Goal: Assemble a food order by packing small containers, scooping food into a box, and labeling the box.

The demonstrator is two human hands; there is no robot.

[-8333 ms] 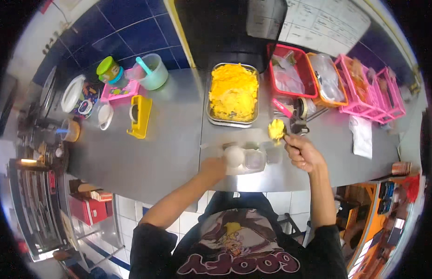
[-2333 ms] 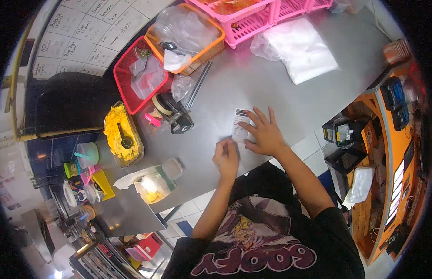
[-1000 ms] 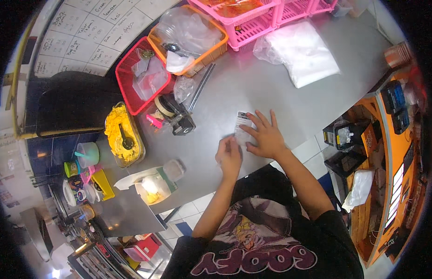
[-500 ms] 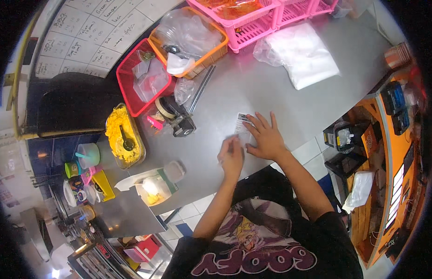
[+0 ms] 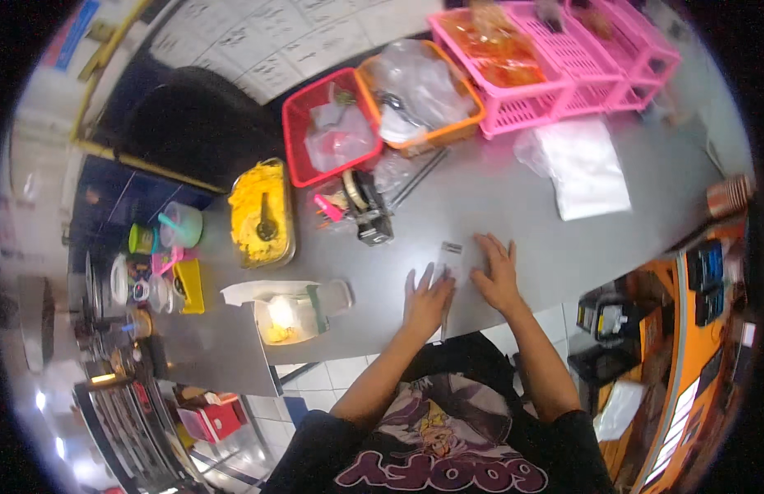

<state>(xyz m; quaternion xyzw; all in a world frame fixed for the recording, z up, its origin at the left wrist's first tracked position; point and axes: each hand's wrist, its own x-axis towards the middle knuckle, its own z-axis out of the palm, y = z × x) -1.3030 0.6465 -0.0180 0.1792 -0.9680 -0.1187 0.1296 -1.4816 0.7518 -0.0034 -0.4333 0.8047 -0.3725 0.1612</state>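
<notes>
A narrow printed paper slip lies on the grey metal table in front of me. My left hand rests at its lower left, with the fingers stretched out over its lower part. To the right of the slip, my right hand is spread with its fingers apart, and nothing shows in it. The left fingers are slightly blurred and cover part of the paper. Left of my hands stands an open paper food box with yellow food inside, beside a clear plastic lid.
A black tape dispenser stands beyond the box. Behind are a red basket, an orange basket and pink racks. White plastic bags lie far right. A tray of yellow food holds a dark spoon.
My view has shifted, so the table things appear farther right and lower. My hands have moved apart: the left lies flatter on the slip, and the right has come off it to the right.
</notes>
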